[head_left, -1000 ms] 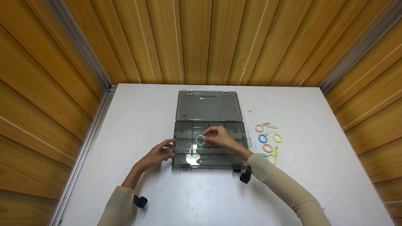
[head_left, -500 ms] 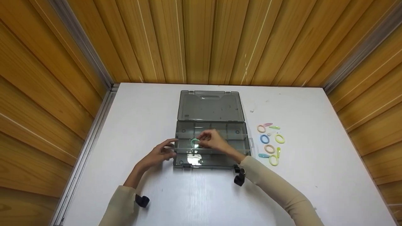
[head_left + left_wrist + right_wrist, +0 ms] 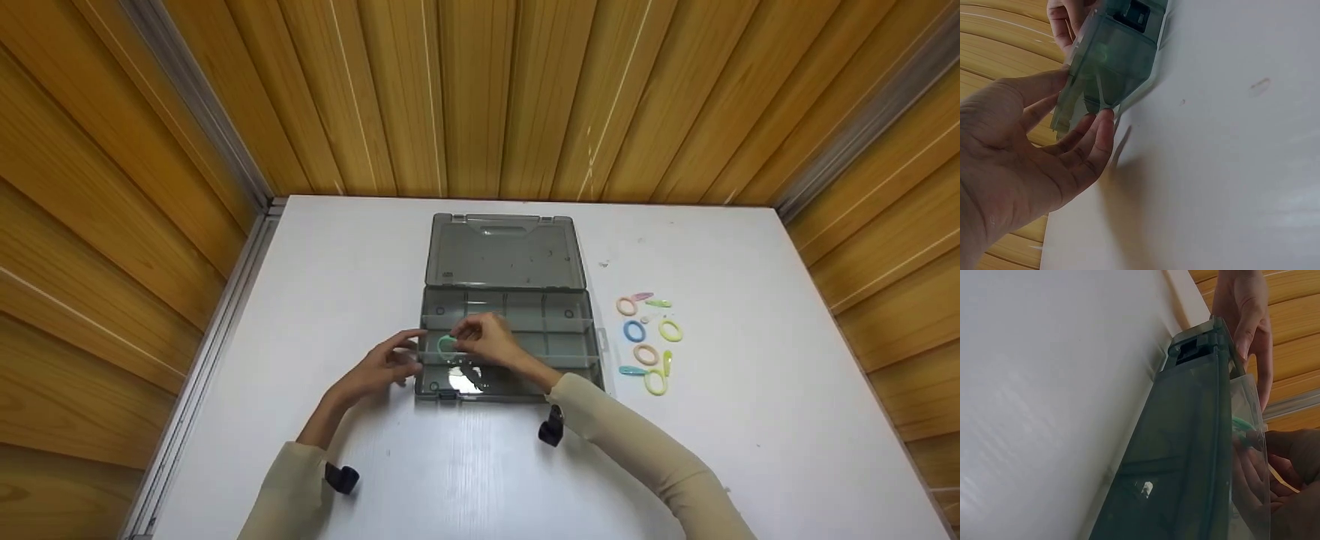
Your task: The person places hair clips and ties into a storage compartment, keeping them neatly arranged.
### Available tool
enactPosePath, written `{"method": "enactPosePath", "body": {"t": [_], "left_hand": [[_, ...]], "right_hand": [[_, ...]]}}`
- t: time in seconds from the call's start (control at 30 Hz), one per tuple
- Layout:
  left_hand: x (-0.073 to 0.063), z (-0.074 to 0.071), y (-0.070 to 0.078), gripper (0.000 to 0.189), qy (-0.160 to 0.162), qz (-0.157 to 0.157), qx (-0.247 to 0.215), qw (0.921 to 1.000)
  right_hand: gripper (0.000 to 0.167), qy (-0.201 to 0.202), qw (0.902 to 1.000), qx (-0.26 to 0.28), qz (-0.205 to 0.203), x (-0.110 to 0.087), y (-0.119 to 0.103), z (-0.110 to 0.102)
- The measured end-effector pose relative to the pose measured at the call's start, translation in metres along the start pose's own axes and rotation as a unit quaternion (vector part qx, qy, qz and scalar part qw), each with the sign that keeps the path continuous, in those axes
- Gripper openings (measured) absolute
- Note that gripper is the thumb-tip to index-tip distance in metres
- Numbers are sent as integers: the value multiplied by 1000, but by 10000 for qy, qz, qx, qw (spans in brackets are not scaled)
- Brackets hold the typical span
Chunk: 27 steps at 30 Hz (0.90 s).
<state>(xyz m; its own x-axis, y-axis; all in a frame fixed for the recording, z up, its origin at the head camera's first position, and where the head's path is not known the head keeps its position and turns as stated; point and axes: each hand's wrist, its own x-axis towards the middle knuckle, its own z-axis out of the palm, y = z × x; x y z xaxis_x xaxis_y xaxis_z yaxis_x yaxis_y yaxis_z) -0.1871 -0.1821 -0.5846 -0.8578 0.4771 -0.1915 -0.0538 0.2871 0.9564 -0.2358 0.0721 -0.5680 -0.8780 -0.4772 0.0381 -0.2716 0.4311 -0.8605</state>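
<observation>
A grey see-through compartment box [image 3: 517, 381] lies on the white table with its lid [image 3: 506, 251] folded back. My right hand [image 3: 491, 343] pinches a mint-green hair tie [image 3: 442, 346] over the left part of the middle row. In the right wrist view the green hair tie [image 3: 1241, 423] shows behind a clear divider [image 3: 1247, 396] that rises past the rim. At the box's left side, my left hand [image 3: 375, 369] touches the wall with relaxed fingers. The left wrist view shows its fingertips [image 3: 1106, 114] against the box corner [image 3: 1123, 62].
To the right of the box lie several hair ties, among them a blue one [image 3: 634, 331] and a yellow one [image 3: 670, 330]. Several snap hair clips lie among them, such as a blue clip [image 3: 632, 370]. Wood-patterned walls [image 3: 480, 97] surround the table.
My right hand has carried the green hair tie leftward and slightly nearer, toward the left end of the middle row. The left hand keeps its place at the box.
</observation>
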Motion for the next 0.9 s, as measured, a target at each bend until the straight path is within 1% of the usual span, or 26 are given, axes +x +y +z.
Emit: {"method": "enactPosePath", "body": {"t": [0.17,0.33,0.47,0.67,0.9], "left_hand": [[-1,-1,0,61,-24,40,-73,10000],[-2,-1,-1,61,-81,148,-141,9998],[-2,-1,1,60,-50,163,-122,9998],[-1,0,0,60,-34,120,-118,9999],[1,0,-3,60,-14,11,-49,10000]], "right_hand": [[11,43,9997,-219,-10,4,-4,7],[11,-91,9995,-315,-18,9,-5,14],[12,-193,9993,-321,57,12,-4,17],[15,-378,9983,-356,262,13,-3,16],[19,-556,9978,-167,314,9,-4,12]]}}
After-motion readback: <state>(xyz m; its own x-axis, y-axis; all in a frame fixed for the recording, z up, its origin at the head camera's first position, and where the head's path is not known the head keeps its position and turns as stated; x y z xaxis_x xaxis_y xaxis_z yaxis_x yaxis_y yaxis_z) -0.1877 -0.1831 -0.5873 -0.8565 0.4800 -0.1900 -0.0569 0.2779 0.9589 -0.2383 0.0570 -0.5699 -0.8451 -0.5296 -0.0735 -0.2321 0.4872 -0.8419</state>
